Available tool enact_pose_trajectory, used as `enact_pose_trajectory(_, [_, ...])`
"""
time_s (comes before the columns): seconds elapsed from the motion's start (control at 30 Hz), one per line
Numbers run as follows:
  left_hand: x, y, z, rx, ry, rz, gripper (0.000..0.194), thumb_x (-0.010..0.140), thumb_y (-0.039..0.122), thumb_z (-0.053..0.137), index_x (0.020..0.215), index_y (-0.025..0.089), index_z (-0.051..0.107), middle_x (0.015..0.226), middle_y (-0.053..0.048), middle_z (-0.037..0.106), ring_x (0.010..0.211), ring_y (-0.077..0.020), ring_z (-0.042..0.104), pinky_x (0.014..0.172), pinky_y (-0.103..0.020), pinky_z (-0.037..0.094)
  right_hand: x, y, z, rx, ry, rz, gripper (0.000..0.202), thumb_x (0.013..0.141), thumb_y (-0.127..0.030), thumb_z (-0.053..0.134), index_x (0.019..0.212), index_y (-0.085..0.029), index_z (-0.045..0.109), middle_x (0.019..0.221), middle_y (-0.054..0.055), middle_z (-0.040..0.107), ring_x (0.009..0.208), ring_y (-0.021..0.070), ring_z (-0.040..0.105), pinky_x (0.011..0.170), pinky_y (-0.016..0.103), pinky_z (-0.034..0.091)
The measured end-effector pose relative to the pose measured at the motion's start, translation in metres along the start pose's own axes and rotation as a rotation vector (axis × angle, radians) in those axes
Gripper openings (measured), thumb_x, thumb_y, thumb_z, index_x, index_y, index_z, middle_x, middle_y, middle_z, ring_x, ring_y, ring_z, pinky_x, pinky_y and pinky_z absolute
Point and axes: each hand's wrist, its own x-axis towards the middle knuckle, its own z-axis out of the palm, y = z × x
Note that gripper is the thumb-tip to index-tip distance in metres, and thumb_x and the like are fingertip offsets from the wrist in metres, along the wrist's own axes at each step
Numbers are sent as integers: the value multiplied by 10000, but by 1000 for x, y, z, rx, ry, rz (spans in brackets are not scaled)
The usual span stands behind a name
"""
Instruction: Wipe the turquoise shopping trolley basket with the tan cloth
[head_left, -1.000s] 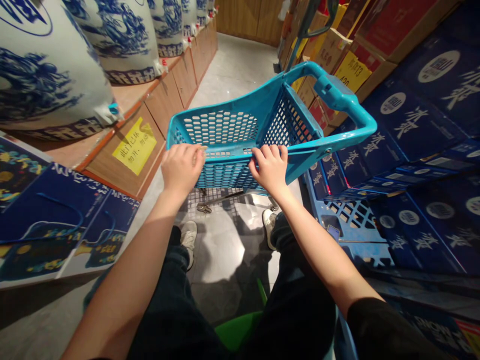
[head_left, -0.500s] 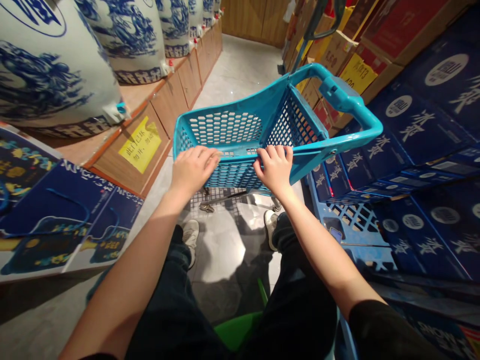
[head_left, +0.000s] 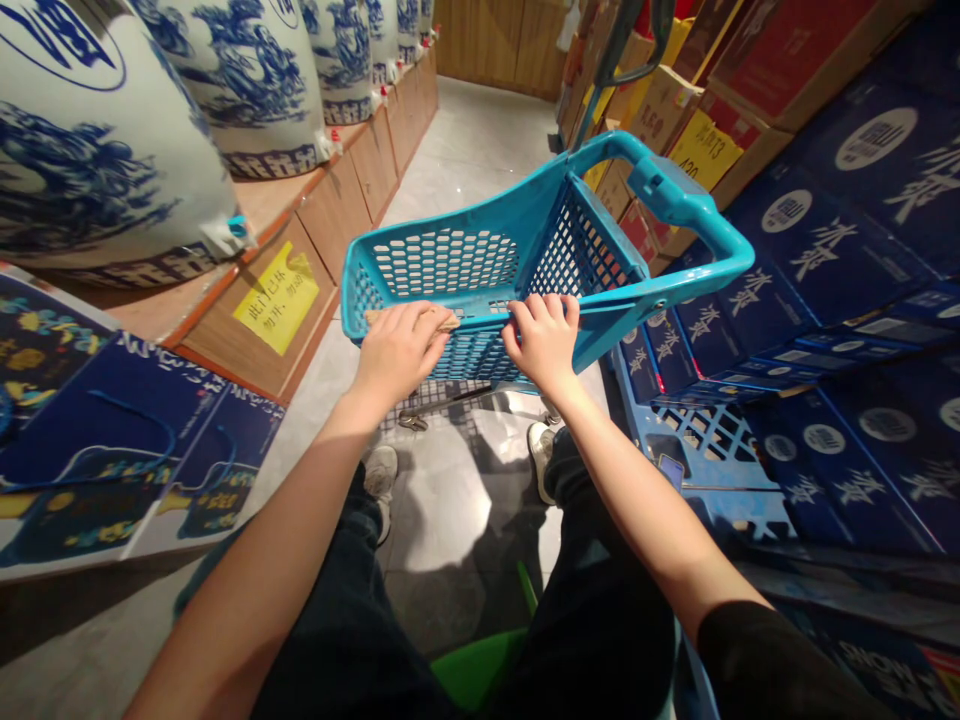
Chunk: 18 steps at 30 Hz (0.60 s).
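A blue plastic shopping cart [head_left: 457, 218] with perforated walls stands in front of me, its basket seen from above and its handle to the right. On the near rim, my left hand [head_left: 397, 350] presses down over a tan cloth [head_left: 448, 321]; most of the cloth is hidden under the fingers. My right hand [head_left: 546, 340] grips the same rim further right, its fingers curled over the edge and the thumb on the near side. The basket floor shows only in part, between the rims.
Large blue-and-white jars [head_left: 262, 85] line a wooden cabinet [head_left: 315, 225] on the left. Blue gift boxes [head_left: 169, 430] are below them. Stacked blue cartons [head_left: 825, 250] and a blue plastic crate [head_left: 705, 440] crowd the right. A green seat [head_left: 480, 665] shows between my legs.
My left hand has slid a little to the right along the rim, and more of the cloth shows around its fingers. My right hand keeps its place on the rim.
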Motion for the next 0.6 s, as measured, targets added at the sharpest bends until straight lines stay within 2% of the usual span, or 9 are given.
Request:
enact_pose_trajectory(0.07, [2,-11,-5,0,-27,-58,447,1156,419,467,1458,235,741,1389,-133,772,1289,-336,714,1095,-445,541,0,0,-1,0,-9,-5,270,1092,-255,548,1183,-207,798,1133,107,776,1150,322,585,1179,526,309])
enact_pose_trajectory(0.13, [4,-21,-8,15,-24,-219,444,1155,422,470,1453,252,751,1341,-123,793,1231,-336,741,1008,-424,563,0,-1,-1,4,-17,-8,275,1095,-257,548,1206,-209,796,1143,109,775,1152,322,584,1177,526,307])
enact_pose_trajectory(0.2, [6,-23,-8,34,-6,-356,434,1150,409,474,1429,256,769,1294,-126,805,1195,-343,751,969,-426,568,0,-4,0,9,-18,-8,279,1098,-262,551,1230,-212,792,1156,111,774,1160,324,580,1179,530,302])
enact_pose_trajectory(0.23, [6,-19,-6,38,9,-381,427,1148,402,477,1410,254,780,1277,-130,807,1190,-347,751,981,-439,567,0,-6,0,10,-16,-6,280,1099,-265,553,1235,-212,792,1160,112,774,1165,326,579,1182,531,298])
enact_pose_trajectory(0.3, [5,-4,1,25,43,-323,410,1146,388,485,1377,252,795,1284,-136,803,1215,-350,737,1053,-477,554,0,-8,1,9,-12,0,278,1098,-270,556,1227,-210,795,1160,110,775,1168,326,579,1190,534,292])
enact_pose_trajectory(0.4, [4,23,10,-15,58,-63,395,1140,350,511,1417,258,777,1455,-149,747,1378,-358,670,1187,-538,504,-1,-7,0,2,-13,10,279,1096,-274,557,1223,-211,798,1157,107,778,1164,323,583,1194,533,290])
enact_pose_trajectory(0.47, [4,32,11,-29,23,81,419,1137,318,512,1482,268,744,1567,-149,692,1483,-358,615,1245,-552,472,-1,-4,-1,-5,-20,11,283,1099,-275,554,1229,-213,797,1156,107,778,1164,322,585,1192,532,295])
enact_pose_trajectory(0.53, [5,27,7,-34,-14,91,444,1140,313,499,1523,265,718,1576,-147,692,1480,-349,628,1242,-535,482,0,-1,-2,-9,-27,3,286,1104,-277,546,1228,-216,797,1157,106,777,1164,319,588,1191,528,301])
enact_pose_trajectory(0.6, [6,11,0,-32,-33,-22,450,1144,333,477,1511,257,726,1498,-144,742,1393,-342,690,1185,-505,523,0,1,-2,-9,-33,-8,291,1109,-278,540,1229,-219,797,1158,105,776,1162,318,591,1191,524,306])
